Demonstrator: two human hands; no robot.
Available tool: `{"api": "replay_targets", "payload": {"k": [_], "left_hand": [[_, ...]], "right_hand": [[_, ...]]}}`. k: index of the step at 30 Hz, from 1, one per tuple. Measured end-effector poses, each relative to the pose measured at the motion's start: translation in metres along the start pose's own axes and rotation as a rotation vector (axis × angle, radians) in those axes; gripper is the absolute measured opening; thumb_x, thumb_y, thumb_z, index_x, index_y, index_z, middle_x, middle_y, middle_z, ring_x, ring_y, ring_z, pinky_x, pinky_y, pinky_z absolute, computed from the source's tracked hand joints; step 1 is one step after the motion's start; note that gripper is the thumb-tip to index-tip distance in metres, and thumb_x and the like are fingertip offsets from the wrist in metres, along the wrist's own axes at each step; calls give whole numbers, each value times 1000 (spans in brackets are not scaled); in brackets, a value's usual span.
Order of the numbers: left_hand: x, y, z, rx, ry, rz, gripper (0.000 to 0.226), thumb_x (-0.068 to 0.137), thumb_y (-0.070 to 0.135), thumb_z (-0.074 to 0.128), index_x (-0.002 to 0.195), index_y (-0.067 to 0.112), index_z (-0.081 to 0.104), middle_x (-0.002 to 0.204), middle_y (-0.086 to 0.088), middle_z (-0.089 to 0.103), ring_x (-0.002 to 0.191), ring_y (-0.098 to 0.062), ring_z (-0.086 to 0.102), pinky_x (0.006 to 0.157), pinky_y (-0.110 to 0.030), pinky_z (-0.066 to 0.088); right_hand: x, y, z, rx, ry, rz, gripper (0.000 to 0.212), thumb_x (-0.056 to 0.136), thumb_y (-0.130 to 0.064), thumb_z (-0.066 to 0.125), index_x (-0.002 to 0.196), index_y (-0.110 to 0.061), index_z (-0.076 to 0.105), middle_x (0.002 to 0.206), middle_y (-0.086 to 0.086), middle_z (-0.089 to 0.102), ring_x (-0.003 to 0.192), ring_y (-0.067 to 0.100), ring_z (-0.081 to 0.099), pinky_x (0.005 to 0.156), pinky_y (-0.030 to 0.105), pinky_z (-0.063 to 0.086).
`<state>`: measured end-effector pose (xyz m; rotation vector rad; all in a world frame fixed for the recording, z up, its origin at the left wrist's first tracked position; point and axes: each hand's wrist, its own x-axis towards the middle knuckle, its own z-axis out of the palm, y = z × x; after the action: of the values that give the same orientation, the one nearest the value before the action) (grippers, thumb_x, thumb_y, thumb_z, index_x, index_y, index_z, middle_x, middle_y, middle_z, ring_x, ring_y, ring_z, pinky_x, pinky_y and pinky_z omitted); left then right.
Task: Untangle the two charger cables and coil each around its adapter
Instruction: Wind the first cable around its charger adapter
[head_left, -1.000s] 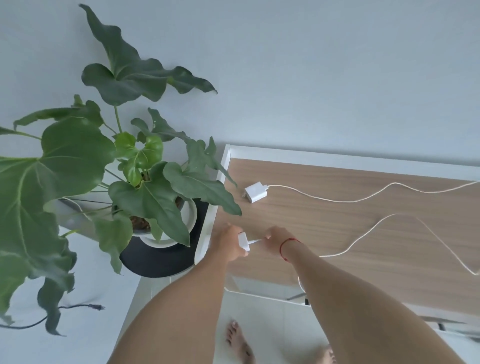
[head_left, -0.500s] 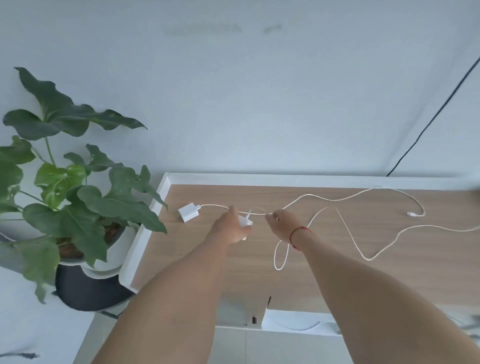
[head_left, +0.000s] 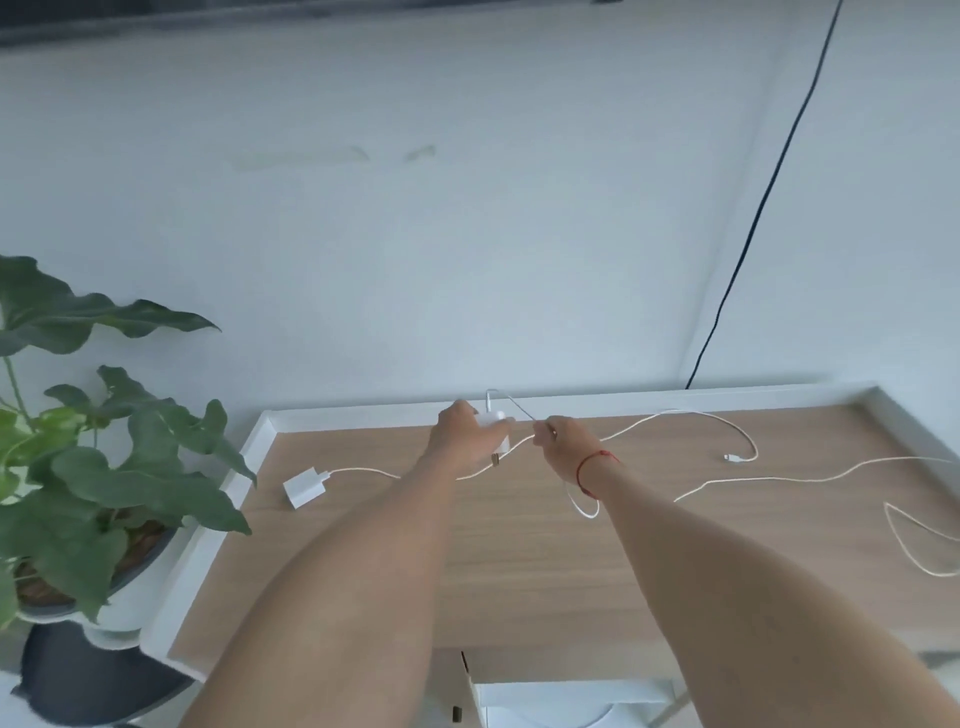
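My left hand (head_left: 465, 434) grips a white adapter (head_left: 497, 422) above the wooden desk (head_left: 519, 561). My right hand (head_left: 563, 440), with a red string on its wrist, pinches that adapter's white cable (head_left: 522, 414) a short way from it; a loop of the cable hangs below the wrist. A second white adapter (head_left: 305, 486) lies on the desk at the left. Its cable (head_left: 675, 415) runs right under my hands and ends in a plug (head_left: 731, 458). More white cable (head_left: 810, 475) trails across the right side of the desk.
A potted plant (head_left: 104, 467) with big green leaves stands just off the desk's left edge. A white raised rim (head_left: 649, 397) borders the desk against the wall. A black cord (head_left: 769, 192) hangs down the wall at the right.
My view has swung right and up, so the plant slid left. Both hands rose and moved toward the back of the desk, drawing the held adapter's cable up off the wood.
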<state>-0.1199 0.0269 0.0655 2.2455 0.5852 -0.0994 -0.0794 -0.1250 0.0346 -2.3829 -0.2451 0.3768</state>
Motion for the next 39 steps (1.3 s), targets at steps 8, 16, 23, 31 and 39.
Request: {"api": "replay_targets", "payload": {"k": [8,16,23,31,39], "left_hand": [[38,53,16,-462,-221,-46,58,64,57,73,88,5,64,80,-8,74,66,-28,74,80,-36,60],[76,96,27,-741,-329,-148,39,93,45,56,82,8,60,69,-8,60,51,-19,51,42,-23,38],[89,98,48,-978,-374,-240,21,95,13,39,90,3,56,84,-15,60,70,-27,57,63,-33,51],[99,119,54,-1062,-239,-179,38,91,6,55,116,22,32,110,-17,51,81,-34,63,82,-41,57],[103,129,55,-1084,-272,-83,14,96,2,54,100,9,66,116,-20,61,88,-26,66,83,-30,56]], "right_hand": [[34,26,-34,63,113,100,41,100,-33,30,102,-5,61,103,9,63,98,30,57,75,34,39],[63,36,-34,112,37,214,41,99,-26,31,104,-1,63,99,11,62,87,28,55,77,32,41],[77,33,-41,282,100,188,20,97,-19,39,96,-14,59,80,7,58,75,25,54,68,30,43],[106,25,-90,368,166,128,27,95,-11,43,112,-18,62,81,5,64,63,12,54,52,23,37],[113,17,-108,649,128,175,29,92,-11,32,96,-11,61,72,6,57,50,17,37,47,21,29]]}}
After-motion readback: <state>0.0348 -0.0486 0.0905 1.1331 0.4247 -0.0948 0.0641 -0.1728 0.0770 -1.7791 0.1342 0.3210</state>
